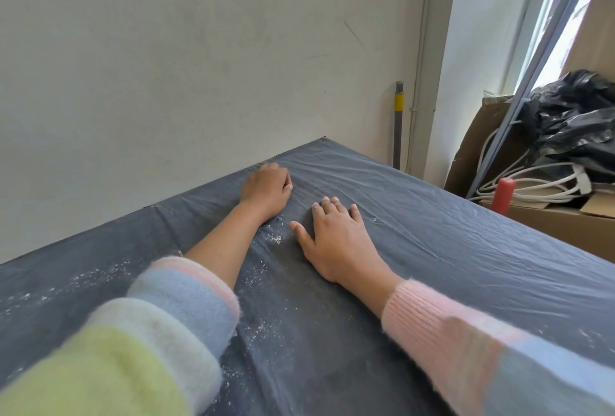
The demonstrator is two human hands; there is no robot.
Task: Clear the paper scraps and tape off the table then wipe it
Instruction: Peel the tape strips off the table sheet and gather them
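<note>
Well forward, left hand (266, 187) at table (466, 249) edge.

Two hands are on the table: one left hand (266, 187) and one right hand (336, 236). There is one table covered in dark grey plastic sheeting (466, 249). The white crumbs (276, 238) mid-table are too many to count. Past its right edge are two brown cardboard boxes (472, 149), one crumpled black plastic bag (579, 122), one red cylindrical handle (503, 194) and one coil of white cable (532, 182). One grey pole with a yellow band (398, 122) stands behind the far corner.

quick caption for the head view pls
Right hand flat and left hand curled on a dark, white-specked table cover beside the wall.
</note>
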